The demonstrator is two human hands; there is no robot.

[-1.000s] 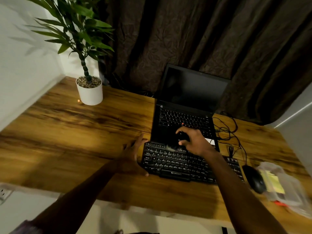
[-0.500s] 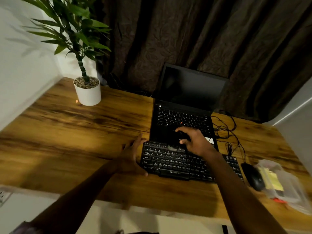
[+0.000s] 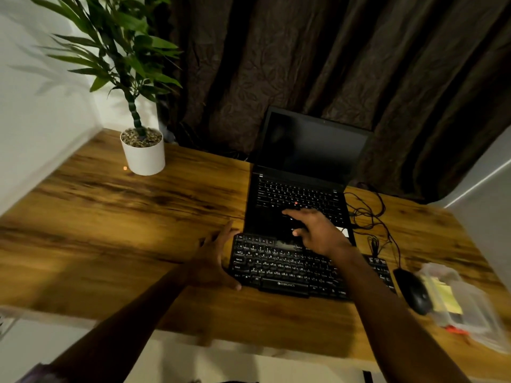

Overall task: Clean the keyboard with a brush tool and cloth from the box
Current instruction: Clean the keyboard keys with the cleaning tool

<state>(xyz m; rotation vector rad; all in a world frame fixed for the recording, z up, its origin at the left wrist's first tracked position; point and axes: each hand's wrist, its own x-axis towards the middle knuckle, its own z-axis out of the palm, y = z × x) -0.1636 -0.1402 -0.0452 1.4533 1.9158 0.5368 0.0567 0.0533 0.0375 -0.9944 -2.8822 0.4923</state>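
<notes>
A black external keyboard (image 3: 290, 269) lies on the wooden desk in front of an open laptop. My left hand (image 3: 215, 261) clasps the keyboard's left end, thumb at the front corner and fingers at the back corner. My right hand (image 3: 318, 230) hovers over the keyboard's top row and grips a dark brush tool (image 3: 286, 243). Its pale bristles rest on the upper keys; the handle is mostly hidden under my fingers. At the far right stands a clear plastic box (image 3: 475, 313) with a yellow cloth (image 3: 442, 297) inside.
The laptop (image 3: 301, 194), screen dark, sits just behind the keyboard. A black mouse (image 3: 413, 291) lies between keyboard and box, with tangled cables (image 3: 370, 214) behind it. A white plant pot (image 3: 143, 156) stands at the back left. Dark curtains hang behind the desk.
My right hand with the brush has stayed on the keyboard's top row, its fingers now stretched out a little more. My left hand has kept its hold on the keyboard's left end.
</notes>
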